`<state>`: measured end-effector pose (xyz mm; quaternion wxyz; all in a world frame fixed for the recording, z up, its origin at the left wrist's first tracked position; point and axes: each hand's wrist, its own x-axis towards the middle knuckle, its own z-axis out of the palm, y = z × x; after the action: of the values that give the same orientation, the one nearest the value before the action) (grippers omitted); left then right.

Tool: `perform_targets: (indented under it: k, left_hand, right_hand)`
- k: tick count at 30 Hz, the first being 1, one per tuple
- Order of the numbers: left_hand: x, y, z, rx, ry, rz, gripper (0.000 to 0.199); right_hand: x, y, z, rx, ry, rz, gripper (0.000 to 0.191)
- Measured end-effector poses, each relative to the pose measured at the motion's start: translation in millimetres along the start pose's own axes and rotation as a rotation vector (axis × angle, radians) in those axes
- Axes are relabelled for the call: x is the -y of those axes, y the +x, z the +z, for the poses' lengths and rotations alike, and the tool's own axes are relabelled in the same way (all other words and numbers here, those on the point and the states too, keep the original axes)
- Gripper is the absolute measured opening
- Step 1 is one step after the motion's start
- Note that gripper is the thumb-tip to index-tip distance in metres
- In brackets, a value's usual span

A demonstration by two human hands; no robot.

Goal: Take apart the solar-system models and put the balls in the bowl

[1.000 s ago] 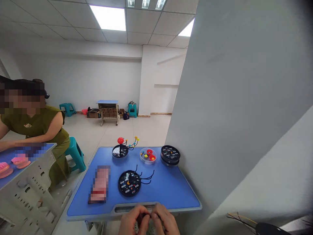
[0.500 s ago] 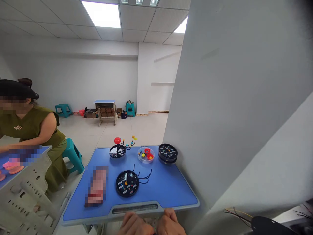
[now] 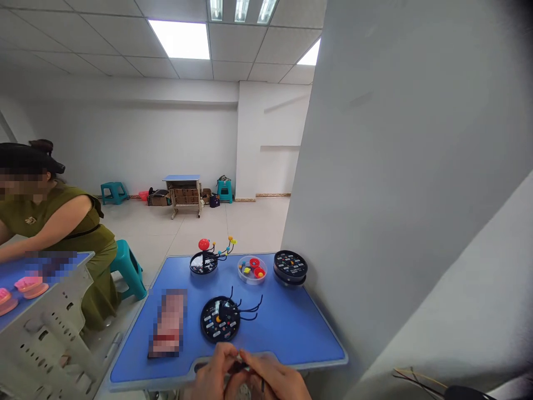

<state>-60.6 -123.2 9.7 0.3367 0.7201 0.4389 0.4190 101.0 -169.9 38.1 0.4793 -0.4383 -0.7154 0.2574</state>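
My left hand (image 3: 213,373) and my right hand (image 3: 278,379) meet over the near edge of the blue desk, fingers closed. Between their fingertips is a small black piece (image 3: 239,366), mostly covered, so its kind is unclear. Just beyond them lies a round black base (image 3: 220,329) with printed labels and several thin bent black arms (image 3: 249,312) fixed at its centre. Farther back stands a similar model (image 3: 204,244) with a red ball and small coloured balls on its arms. A clear round dish (image 3: 252,279) beside it holds red cups and small coloured balls.
Stacked black discs (image 3: 290,265) sit at the desk's back right, close to a grey pillar (image 3: 375,166). A blurred pinkish flat item (image 3: 169,325) lies on the left. Another person (image 3: 62,222) sits at a neighbouring desk with pink pieces (image 3: 31,286).
My hands have risen from below the desk edge and come together, the small black piece now showing between the fingers. The view has tilted slightly upward.
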Motion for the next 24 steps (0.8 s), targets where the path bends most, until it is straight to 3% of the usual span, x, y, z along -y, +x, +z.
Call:
perform_targets:
  k: [4,7,11,13,14,16,18,21,24]
  left_hand:
    - [5,14,-10.1,0.14,-0.017,0.107,0.027]
    - [8,27,-16.2,0.241,-0.001,0.173,0.018]
    - [16,40,-21.2,0.25,0.044,0.265,0.015]
    - [23,44,-22.4,0.256,-0.008,0.266,0.013]
    - [28,45,-21.9,0.236,-0.04,0.254,0.017]
    - [41,44,-17.1,0.13,-0.088,0.23,0.028]
    - [55,43,-6.6,-0.07,-0.114,0.179,0.031]
    - [76,41,14.9,-0.355,-0.179,0.023,0.042]
    - [93,42,32.6,-0.466,-0.157,-0.101,0.052]
  right_hand:
    - [7,16,-10,0.038,0.087,0.154,0.022]
    - [7,38,-16,0.129,0.28,0.329,0.019]
    - [-6,66,-22,0.383,0.414,0.488,0.03]
    - [-18,84,-30,0.403,0.345,0.474,0.033]
    - [-25,96,-36,0.348,0.264,0.449,0.033]
    - [-40,122,-51,0.167,-0.043,0.402,0.031]
    - [-56,149,-65,0.005,-0.457,0.39,0.03]
    - [-80,179,-74,-0.032,-0.716,0.421,0.022]
    - [-98,189,-66,0.008,-0.805,0.441,0.019]
